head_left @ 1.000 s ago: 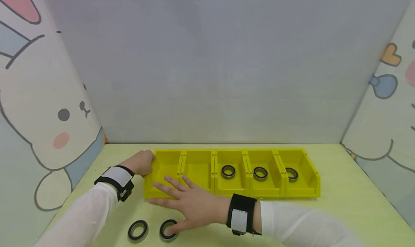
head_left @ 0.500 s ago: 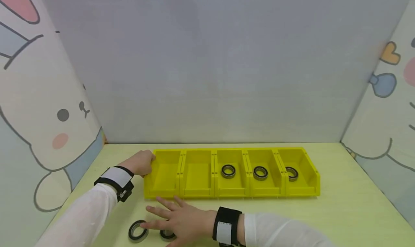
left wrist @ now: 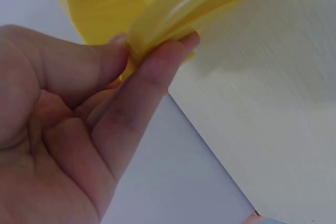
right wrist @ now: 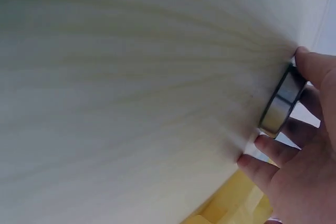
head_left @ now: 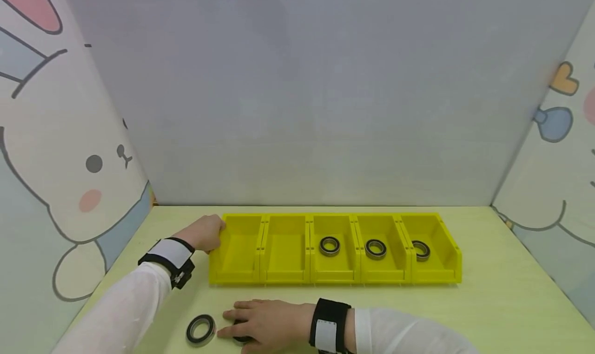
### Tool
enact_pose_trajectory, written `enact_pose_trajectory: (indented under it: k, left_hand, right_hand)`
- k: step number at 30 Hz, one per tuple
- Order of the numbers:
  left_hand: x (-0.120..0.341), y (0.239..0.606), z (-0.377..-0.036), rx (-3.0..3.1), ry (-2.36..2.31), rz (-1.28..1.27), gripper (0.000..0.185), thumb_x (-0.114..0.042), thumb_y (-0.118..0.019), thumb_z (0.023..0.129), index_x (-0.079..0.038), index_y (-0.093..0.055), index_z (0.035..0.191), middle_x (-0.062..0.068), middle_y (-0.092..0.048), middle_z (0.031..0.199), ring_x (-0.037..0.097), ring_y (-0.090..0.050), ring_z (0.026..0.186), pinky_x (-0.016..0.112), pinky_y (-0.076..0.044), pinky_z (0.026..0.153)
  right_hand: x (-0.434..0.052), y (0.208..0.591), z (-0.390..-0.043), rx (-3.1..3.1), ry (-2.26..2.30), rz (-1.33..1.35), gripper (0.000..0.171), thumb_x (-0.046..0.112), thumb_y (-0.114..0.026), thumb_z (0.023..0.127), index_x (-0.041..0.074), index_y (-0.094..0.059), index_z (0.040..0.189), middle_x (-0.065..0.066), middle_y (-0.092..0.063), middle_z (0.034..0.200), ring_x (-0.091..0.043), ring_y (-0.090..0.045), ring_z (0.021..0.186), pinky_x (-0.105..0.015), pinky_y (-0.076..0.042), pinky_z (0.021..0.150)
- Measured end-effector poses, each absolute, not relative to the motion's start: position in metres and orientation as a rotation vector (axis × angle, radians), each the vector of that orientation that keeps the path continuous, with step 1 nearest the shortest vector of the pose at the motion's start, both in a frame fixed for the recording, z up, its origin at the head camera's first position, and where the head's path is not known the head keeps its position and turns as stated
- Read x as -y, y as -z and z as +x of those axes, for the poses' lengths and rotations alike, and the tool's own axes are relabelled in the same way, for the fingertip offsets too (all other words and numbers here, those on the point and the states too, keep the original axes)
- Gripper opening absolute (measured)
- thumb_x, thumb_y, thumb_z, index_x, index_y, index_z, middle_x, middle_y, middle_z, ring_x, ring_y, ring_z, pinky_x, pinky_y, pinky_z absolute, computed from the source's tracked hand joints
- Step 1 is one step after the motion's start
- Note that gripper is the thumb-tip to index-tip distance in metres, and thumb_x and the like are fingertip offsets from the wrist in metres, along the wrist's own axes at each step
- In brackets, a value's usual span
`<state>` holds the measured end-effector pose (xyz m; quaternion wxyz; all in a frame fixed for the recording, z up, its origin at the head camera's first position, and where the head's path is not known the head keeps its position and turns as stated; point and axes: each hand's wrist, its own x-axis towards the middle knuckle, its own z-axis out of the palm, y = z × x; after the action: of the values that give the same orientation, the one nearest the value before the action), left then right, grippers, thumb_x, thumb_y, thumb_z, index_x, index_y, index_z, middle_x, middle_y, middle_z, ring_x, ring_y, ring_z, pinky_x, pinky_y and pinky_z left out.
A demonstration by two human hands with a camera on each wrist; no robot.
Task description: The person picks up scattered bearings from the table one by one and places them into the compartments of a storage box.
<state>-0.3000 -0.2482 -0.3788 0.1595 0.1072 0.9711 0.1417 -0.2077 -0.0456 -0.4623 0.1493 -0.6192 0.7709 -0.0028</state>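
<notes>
In the head view, my left hand (head_left: 207, 233) holds the left side wall of a row of yellow bins (head_left: 284, 276); the left wrist view shows its thumb and fingers pinching the yellow rim (left wrist: 173, 17). My right hand (head_left: 274, 323) is low over the table in front of the bins, covering most of a ball bearing. In the right wrist view, this ball bearing (right wrist: 282, 100) lies between the thumb and the fingers, which reach down around it to the tabletop. Left of that hand, a second black-and-silver ball bearing (head_left: 201, 329) lies flat on the table.
Three right-hand bins each contain one bearing: the middle bin's bearing (head_left: 329, 246), another bearing (head_left: 375, 249) beside it, and the rightmost bearing (head_left: 422, 250), partly hidden by a divider. A grey wall (head_left: 325, 111) stands behind the pale yellow table (head_left: 502, 292).
My right hand has moved down and toward me from in front of the left bins to the right-hand bearing, its spread fingers drawing in around it. My left hand keeps its hold.
</notes>
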Motion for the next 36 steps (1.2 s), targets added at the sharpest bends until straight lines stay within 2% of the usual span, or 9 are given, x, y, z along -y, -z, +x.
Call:
enact_pose_trajectory:
  k: [5,9,18,24,33,36]
  left_hand:
    - [0.249,0.379,-0.301,-2.778,-0.407,0.316,0.015,0.011,-0.052,0.077,0.002,-0.058,0.088,0.006,-0.047,0.071,0.017,-0.050,0.063,0.023,-0.046,0.052]
    - [0.250,0.379,-0.301,-2.784,-0.402,0.328,0.014,0.011,-0.052,0.077,0.001,-0.057,0.085,0.006,-0.047,0.071,0.017,-0.050,0.062,0.023,-0.046,0.051]
    - [0.253,0.380,-0.305,-2.791,-0.420,0.355,0.014,0.012,-0.050,0.075,-0.001,-0.054,0.077,0.004,-0.042,0.066,0.016,-0.046,0.057,0.021,-0.041,0.048]
    - [0.250,0.377,-0.303,-2.782,-0.429,0.337,0.014,0.012,-0.050,0.076,0.001,-0.056,0.081,0.005,-0.046,0.069,0.017,-0.049,0.060,0.022,-0.044,0.050]
    - [0.251,0.380,-0.302,-2.752,-0.454,0.317,0.018,0.012,-0.053,0.076,0.003,-0.058,0.091,0.008,-0.050,0.077,0.018,-0.052,0.067,0.025,-0.051,0.055]
    - [0.251,0.381,-0.302,-2.750,-0.447,0.310,0.019,0.012,-0.054,0.077,0.004,-0.058,0.093,0.009,-0.050,0.078,0.018,-0.053,0.068,0.026,-0.052,0.056]
  right_hand:
    - [0.046,0.458,-0.204,-2.237,0.001,-1.898,0.043,0.032,-0.052,0.096,0.025,-0.047,0.138,0.004,-0.042,0.143,-0.005,-0.039,0.129,-0.013,-0.030,0.105]
    - [0.047,0.454,-0.201,-2.273,-0.074,-2.024,0.035,0.028,-0.055,0.094,0.024,-0.057,0.130,0.004,-0.051,0.131,-0.005,-0.047,0.118,-0.010,-0.034,0.098]
    - [0.048,0.436,-0.204,-2.195,-0.241,-2.057,0.024,0.026,-0.061,0.091,0.027,-0.065,0.114,0.008,-0.057,0.114,-0.004,-0.048,0.093,-0.010,-0.040,0.079]
    - [0.039,0.423,-0.214,-2.111,-0.301,-2.018,0.024,0.028,-0.063,0.089,0.025,-0.066,0.113,0.008,-0.058,0.112,-0.004,-0.046,0.091,-0.010,-0.038,0.075]
    - [0.014,0.381,-0.241,-1.996,-0.359,-1.980,0.031,0.022,-0.063,0.089,0.019,-0.065,0.120,0.004,-0.060,0.114,-0.005,-0.050,0.095,-0.009,-0.041,0.081]
    - [0.005,0.371,-0.252,-2.069,-0.355,-1.930,0.032,0.022,-0.063,0.089,0.018,-0.064,0.121,0.002,-0.059,0.119,-0.008,-0.053,0.102,-0.012,-0.043,0.085]
